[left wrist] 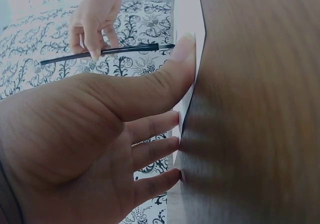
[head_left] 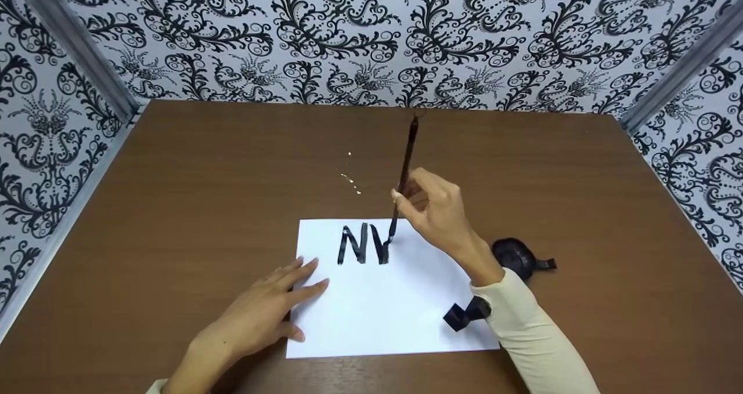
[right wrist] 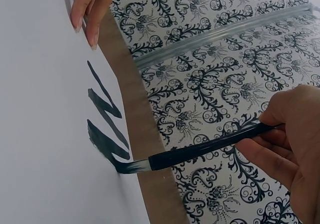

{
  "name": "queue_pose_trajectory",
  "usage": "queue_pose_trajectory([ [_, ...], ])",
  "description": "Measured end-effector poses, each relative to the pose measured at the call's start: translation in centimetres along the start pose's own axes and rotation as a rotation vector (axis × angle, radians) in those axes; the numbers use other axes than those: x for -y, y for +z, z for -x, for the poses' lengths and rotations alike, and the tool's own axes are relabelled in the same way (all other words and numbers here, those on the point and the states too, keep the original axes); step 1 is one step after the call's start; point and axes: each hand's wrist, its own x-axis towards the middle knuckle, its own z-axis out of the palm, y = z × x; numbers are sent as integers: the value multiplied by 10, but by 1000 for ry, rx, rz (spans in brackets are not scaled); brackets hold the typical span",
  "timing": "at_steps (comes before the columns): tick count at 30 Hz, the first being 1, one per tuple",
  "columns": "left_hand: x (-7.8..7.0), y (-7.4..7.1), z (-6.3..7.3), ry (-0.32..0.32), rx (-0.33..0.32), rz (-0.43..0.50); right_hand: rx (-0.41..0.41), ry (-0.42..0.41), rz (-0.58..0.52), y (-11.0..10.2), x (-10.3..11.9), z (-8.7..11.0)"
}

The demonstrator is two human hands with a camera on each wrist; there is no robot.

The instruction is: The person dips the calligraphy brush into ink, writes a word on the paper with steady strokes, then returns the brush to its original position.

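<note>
Between thumb and fingers, my right hand (head_left: 438, 211) pinches a dark paintbrush (head_left: 408, 150) partway along its handle. The bristles (right wrist: 131, 167), wet with black paint, touch the white paper (head_left: 348, 313) near its top edge. Black strokes (head_left: 353, 244) on the sheet form an N and, beside it, a V-like shape that the brush tip meets on its right arm. My left hand (head_left: 261, 307) rests with spread fingers on the paper's left edge. In the left wrist view the left thumb (left wrist: 165, 81) presses the sheet's border.
A round black pot (head_left: 515, 257) with a short handle stands right of the paper, partly behind the right forearm. A black wrist camera (head_left: 466, 313) hangs by the right sleeve. Small pale specks (head_left: 351, 182) lie on the brown table (head_left: 174, 208). Patterned walls (head_left: 360, 40) enclose it.
</note>
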Motion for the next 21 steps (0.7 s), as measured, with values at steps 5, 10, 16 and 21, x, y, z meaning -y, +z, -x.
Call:
queue_pose_trajectory([
  [5,0,0,-1,-3,10,2,-23,-2,12,0,-3,0],
  [10,0,0,-1,-9,10,12,-42,-8,36,1,-5,1],
  [16,0,1,0,-8,1,11,-54,1,50,1,-7,2],
  [21,-1,0,0,-13,2,18,-75,1,59,1,-10,2],
])
